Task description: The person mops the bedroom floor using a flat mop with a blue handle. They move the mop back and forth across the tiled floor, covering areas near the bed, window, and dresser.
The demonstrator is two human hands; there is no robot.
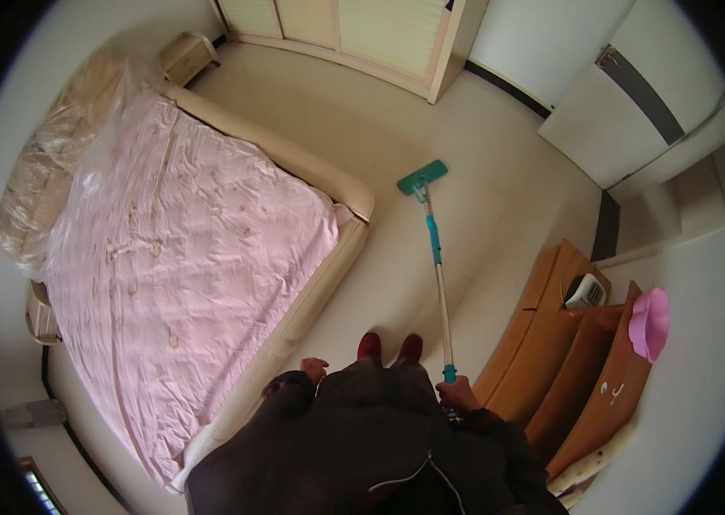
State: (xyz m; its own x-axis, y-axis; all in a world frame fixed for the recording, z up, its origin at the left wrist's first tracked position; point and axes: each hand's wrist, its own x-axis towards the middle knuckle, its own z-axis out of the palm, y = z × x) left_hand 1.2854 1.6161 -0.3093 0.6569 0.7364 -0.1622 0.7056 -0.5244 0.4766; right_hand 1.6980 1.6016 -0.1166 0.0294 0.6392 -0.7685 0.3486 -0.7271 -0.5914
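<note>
My right hand (pixel 459 395) is closed around the teal grip at the near end of a flat mop (pixel 441 292). Its silver pole with a teal middle section runs forward from me, and the green rectangular head lies on the pale tiled floor (pixel 397 249), to the right of the bed's far corner. My left hand (pixel 314 369) hangs beside the bed's near edge with nothing in it, fingers loosely bent and partly apart. Red shoes (pixel 368 346) show below me, between the bed and the mop pole.
A beige bed (pixel 294 172) with a pink sheet fills the left; clear plastic wraps its headboard. Nightstands (pixel 188 58) flank it. A wardrobe (pixel 362 39) stands at the far side, a white door (pixel 628 94) far right. A brown wooden cabinet (pixel 543 343) near right bears a pink scalloped item (pixel 649 324).
</note>
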